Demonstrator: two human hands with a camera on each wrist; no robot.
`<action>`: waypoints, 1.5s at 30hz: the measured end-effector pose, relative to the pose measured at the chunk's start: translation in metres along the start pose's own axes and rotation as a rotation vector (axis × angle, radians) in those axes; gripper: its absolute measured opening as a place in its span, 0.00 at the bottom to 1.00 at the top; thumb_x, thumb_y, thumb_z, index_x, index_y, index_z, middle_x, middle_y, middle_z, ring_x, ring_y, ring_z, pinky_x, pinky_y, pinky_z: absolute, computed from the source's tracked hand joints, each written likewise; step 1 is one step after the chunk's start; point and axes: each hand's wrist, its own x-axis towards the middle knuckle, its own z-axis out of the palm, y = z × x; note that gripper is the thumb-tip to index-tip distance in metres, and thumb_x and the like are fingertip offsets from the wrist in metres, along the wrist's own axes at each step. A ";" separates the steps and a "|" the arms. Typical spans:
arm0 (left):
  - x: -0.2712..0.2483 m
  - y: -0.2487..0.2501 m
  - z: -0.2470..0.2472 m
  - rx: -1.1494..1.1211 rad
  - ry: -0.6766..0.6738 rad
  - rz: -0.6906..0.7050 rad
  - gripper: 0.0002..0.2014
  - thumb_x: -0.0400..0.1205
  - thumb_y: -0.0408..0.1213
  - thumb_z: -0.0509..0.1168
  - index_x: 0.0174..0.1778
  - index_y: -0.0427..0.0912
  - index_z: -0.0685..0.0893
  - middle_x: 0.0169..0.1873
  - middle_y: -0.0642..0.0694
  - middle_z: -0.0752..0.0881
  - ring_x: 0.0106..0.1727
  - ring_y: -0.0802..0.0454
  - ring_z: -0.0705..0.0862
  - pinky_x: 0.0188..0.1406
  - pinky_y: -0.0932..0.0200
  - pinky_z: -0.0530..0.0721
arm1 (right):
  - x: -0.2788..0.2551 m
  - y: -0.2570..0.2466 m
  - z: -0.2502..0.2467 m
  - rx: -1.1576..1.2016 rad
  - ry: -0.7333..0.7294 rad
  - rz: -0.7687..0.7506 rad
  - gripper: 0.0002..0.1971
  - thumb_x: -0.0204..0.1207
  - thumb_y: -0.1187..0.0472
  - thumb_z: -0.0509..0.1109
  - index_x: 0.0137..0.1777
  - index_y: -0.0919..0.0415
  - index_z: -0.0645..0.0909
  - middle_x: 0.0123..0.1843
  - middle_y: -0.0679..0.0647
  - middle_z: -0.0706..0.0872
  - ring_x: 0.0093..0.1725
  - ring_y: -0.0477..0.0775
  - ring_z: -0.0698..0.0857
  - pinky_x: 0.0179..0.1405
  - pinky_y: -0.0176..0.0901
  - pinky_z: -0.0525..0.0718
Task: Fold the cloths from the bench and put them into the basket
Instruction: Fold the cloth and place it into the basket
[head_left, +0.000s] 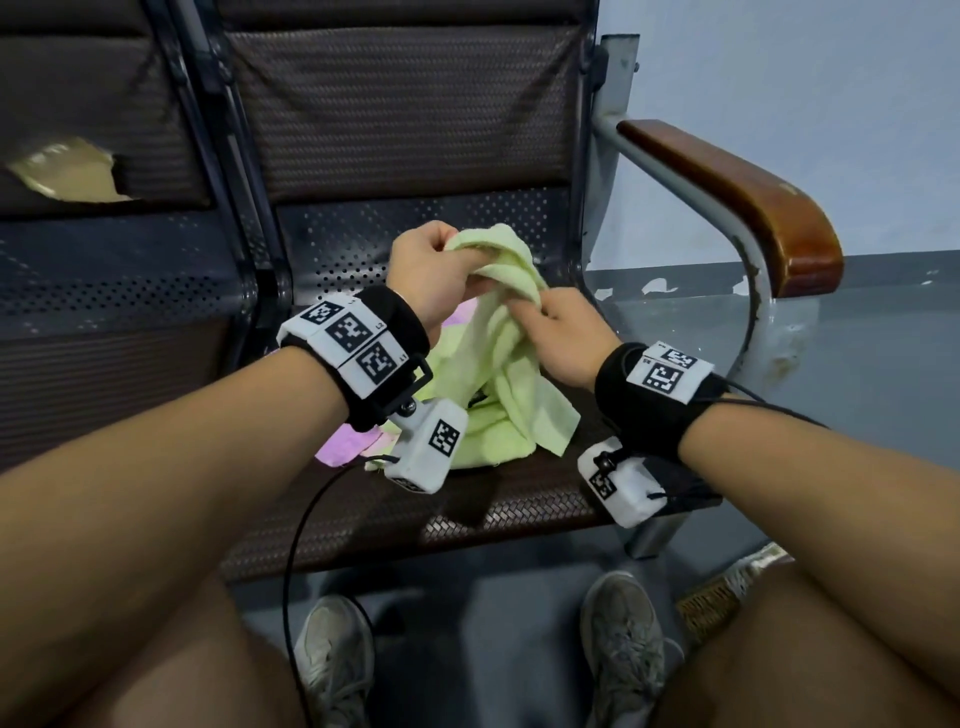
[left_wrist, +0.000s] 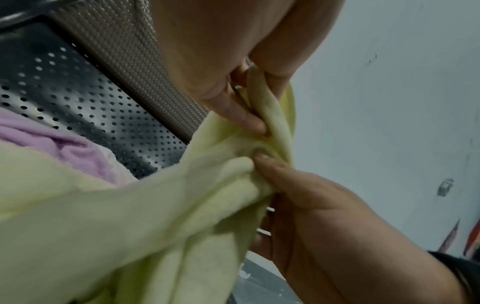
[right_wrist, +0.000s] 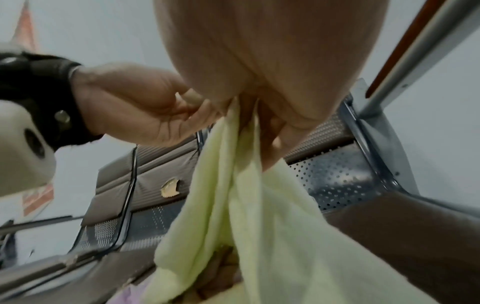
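Hands hold up the green cloth (head_left: 498, 332) over the bench (head_left: 415, 514): left hand (head_left: 431, 275) grips its top, right hand (head_left: 563, 340) pinches it lower down

Both hands (head_left: 498, 306) gripping green cloth (head_left: 498, 364) (above bench (head_left: 467, 509))

This looks like a waiting room. A row of joined metal seats (head_left: 395, 270) fills the middle and left of the head view, with small holes and dark pads. One pad is torn (head_left: 67, 174) at the left. A brown armrest (head_left: 737, 202) sits at the right, by a plain pale wall (head_left: 779, 67).
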 end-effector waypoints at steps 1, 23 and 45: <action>0.002 0.000 -0.003 0.008 0.050 0.018 0.17 0.80 0.19 0.65 0.31 0.41 0.69 0.42 0.33 0.80 0.46 0.40 0.87 0.41 0.55 0.91 | 0.002 0.000 -0.003 0.073 0.063 -0.005 0.17 0.86 0.56 0.63 0.38 0.65 0.83 0.35 0.54 0.85 0.34 0.50 0.81 0.38 0.47 0.79; 0.033 -0.023 -0.071 0.362 0.258 -0.183 0.16 0.82 0.25 0.55 0.58 0.36 0.87 0.31 0.41 0.86 0.19 0.56 0.83 0.17 0.67 0.78 | 0.010 0.040 -0.024 -0.421 0.047 -0.011 0.20 0.82 0.51 0.66 0.31 0.60 0.83 0.25 0.53 0.78 0.31 0.55 0.80 0.29 0.45 0.70; 0.039 -0.018 -0.076 -0.053 0.255 -0.028 0.18 0.83 0.19 0.56 0.63 0.35 0.84 0.48 0.40 0.91 0.41 0.54 0.93 0.38 0.64 0.88 | 0.023 0.034 -0.025 0.133 0.144 0.223 0.24 0.71 0.36 0.68 0.31 0.60 0.77 0.30 0.57 0.75 0.30 0.52 0.76 0.34 0.44 0.73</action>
